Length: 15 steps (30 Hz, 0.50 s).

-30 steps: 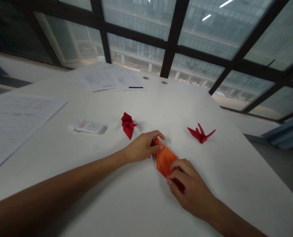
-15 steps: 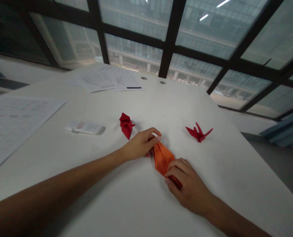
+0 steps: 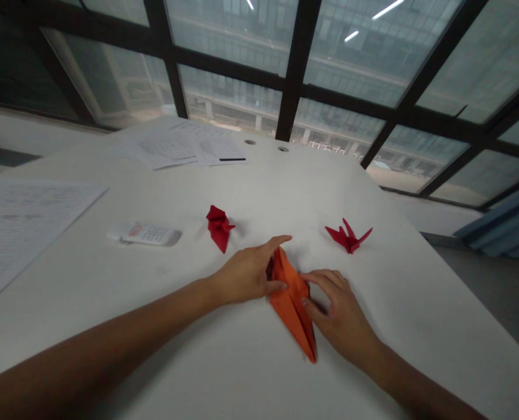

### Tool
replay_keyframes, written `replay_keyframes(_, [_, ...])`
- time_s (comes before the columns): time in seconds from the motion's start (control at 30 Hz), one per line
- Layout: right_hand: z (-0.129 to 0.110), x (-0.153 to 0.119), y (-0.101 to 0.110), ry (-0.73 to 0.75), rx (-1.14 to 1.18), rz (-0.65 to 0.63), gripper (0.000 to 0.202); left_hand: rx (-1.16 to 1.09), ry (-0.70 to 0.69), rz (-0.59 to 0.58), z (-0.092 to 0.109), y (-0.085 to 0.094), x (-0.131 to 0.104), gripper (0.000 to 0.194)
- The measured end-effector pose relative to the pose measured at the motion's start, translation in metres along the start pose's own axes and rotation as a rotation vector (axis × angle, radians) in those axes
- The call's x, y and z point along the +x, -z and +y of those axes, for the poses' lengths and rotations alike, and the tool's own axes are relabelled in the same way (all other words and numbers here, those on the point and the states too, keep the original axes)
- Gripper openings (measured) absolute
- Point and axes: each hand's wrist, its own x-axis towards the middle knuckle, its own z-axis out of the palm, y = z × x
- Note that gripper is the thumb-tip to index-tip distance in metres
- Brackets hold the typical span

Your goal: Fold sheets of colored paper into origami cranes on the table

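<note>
- White table point(image 3: 206, 373): the paper was worked above it;
- right hand point(image 3: 340, 309): shifted up from the paper's lower end, closed lightly on its right edge;
- left hand point(image 3: 246, 274): closed around its left edge, thumb lowered;
- orange paper point(image 3: 292, 309): held between both, lower point newly exposed;
- red figure point(image 3: 349, 240), other red figure point(image 3: 219, 227): left unmoved beyond.

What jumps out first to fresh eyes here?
The folded orange paper, between the left hand and right hand, both touching it. Next, two red folded papers on the white table: one beyond the left hand, the other farther right, its thin points sticking up.
</note>
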Motion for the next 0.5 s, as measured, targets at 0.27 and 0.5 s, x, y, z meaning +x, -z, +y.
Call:
replay_keyframes(0.27, [-0.0021, -0.0007, -0.0020, 0.045, -0.047, -0.012, 0.035, 0.317, -0.183, 0.173, 0.0017, -0.0043, -0.0029, 0.053])
replay_keyframes(0.5, [-0.0044, -0.0021, -0.0003, 0.042, -0.043, -0.023, 0.027, 0.405, -0.225, 0.066, -0.0031, -0.0002, -0.0021, 0.037])
